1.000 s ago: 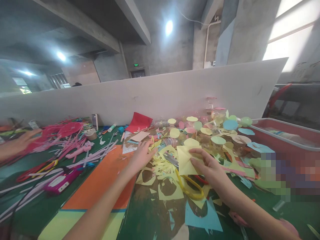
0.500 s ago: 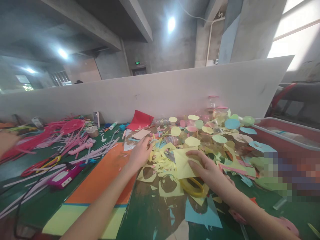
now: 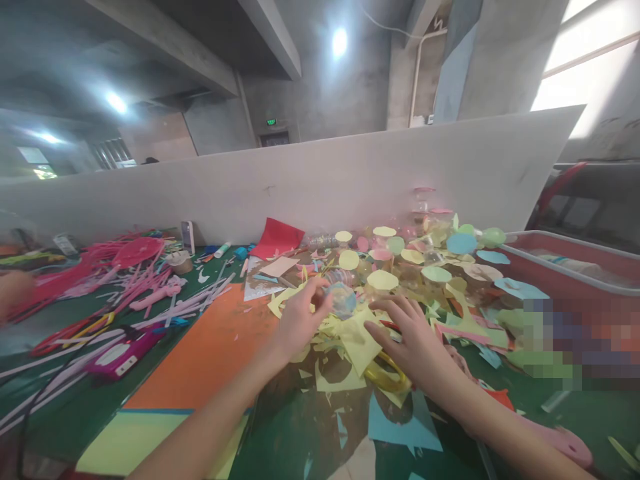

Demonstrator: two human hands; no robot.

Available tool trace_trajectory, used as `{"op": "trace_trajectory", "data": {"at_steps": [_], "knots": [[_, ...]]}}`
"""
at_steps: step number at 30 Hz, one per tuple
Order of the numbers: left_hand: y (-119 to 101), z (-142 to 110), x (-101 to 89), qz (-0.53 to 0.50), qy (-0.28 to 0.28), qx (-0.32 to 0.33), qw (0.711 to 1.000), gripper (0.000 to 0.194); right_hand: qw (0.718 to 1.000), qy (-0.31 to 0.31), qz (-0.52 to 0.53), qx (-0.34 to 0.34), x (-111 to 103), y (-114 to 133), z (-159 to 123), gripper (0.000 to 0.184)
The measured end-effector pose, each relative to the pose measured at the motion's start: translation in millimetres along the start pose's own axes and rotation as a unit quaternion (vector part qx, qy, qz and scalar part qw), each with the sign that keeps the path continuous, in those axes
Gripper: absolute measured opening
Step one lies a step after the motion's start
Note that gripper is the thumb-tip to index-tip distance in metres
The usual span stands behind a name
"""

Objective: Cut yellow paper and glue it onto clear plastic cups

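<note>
My left hand (image 3: pixel 305 317) has its thumb and fingers curled at the side of a round, clear bluish plastic piece (image 3: pixel 344 300), which looks like a bottle end. It is tilted toward me above the paper scraps. To its right, my right hand (image 3: pixel 413 333) has its fingers spread. Its thumb lies at the edge of a yellow paper sheet (image 3: pixel 361 341), which rests on the scrap pile. Yellow-handled scissors (image 3: pixel 387 375) lie partly under that sheet. A yellow paper offcut with a round hole (image 3: pixel 340 380) lies in front.
Orange paper (image 3: pixel 200 360) lies left, beside a magenta glue gun (image 3: pixel 125 353) and pink and white strips. Clear bottle pieces topped with paper discs (image 3: pixel 383 280) crowd the back right. A red bin (image 3: pixel 575 280) stands far right. Another person's hand (image 3: pixel 15 293) shows far left.
My right hand has let go of the yellow sheet, which now lies lower on the pile. My left hand has moved right, and the round plastic piece now shows beside its fingers.
</note>
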State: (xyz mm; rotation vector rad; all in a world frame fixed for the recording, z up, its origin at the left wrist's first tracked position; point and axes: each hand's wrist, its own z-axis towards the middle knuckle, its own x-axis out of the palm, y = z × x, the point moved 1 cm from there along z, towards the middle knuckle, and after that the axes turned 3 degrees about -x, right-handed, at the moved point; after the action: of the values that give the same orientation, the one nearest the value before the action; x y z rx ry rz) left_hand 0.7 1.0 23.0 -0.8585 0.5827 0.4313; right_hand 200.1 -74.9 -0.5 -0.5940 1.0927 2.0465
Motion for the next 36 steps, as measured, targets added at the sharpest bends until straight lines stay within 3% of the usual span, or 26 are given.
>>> {"op": "trace_trajectory", "data": {"at_steps": [3,6,12,18,36], "knots": [[-17.7,-13.8,7.9,-0.021,0.063,0.041,0.997,0.014,0.999,0.031,-0.038,0.014,-1.8,4.6,1.0,0.029],[-27.3,-21.9,12.2,-0.029,0.094,0.092,0.991,0.014,0.993,0.024,-0.111,0.022,0.5,6.6,0.2,0.043],[-26.6,-24.7,13.7,0.003,0.058,0.179,0.982,0.011,0.989,0.028,-0.139,0.032,4.1,4.4,-2.0,0.040],[-34.5,-30.2,13.8,0.052,0.051,0.319,0.945,0.006,0.978,0.052,-0.196,0.047,3.2,5.4,-2.4,0.029],[-36.8,-27.9,14.8,0.119,0.028,0.371,0.921,0.006,0.973,0.069,-0.218,0.041,4.5,10.4,-3.3,0.019]]}}
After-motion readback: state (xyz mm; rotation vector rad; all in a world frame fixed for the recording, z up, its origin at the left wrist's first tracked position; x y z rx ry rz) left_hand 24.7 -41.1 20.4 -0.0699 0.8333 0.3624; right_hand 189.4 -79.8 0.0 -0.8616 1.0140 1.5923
